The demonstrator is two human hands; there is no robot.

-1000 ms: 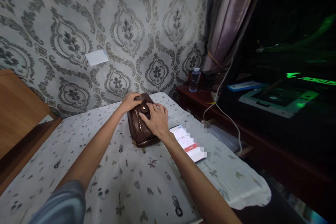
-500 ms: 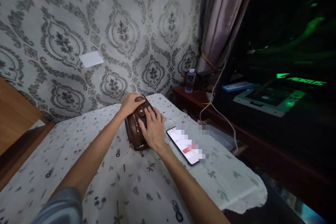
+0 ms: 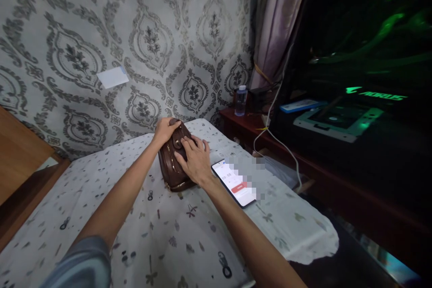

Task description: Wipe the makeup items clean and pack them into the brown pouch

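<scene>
A brown leather handbag (image 3: 171,161) with gold zips and a round gold clasp lies on the patterned white cloth. My left hand (image 3: 164,130) grips the bag's far upper end, thumb on the top and the other fingers mostly hidden from sight. Flat across the bag's right side rests my right hand (image 3: 196,160), its fingers apart and the tips near the clasp. To the right of that hand lies a phone (image 3: 232,183) with a lit white screen and a red button, partly blurred out.
The cloth (image 3: 162,234) covers the surface beneath. A dark red desk (image 3: 227,119) at right carries a water bottle (image 3: 240,101) and a computer case (image 3: 337,67) with a green glow. A white cable (image 3: 282,144) hangs down its front. Patterned wallpaper stands behind.
The view has shifted slightly. My left thumb has drawn back a little toward the bag's far left edge, and more of the bag's top shows. My right hand stays on the bag.
</scene>
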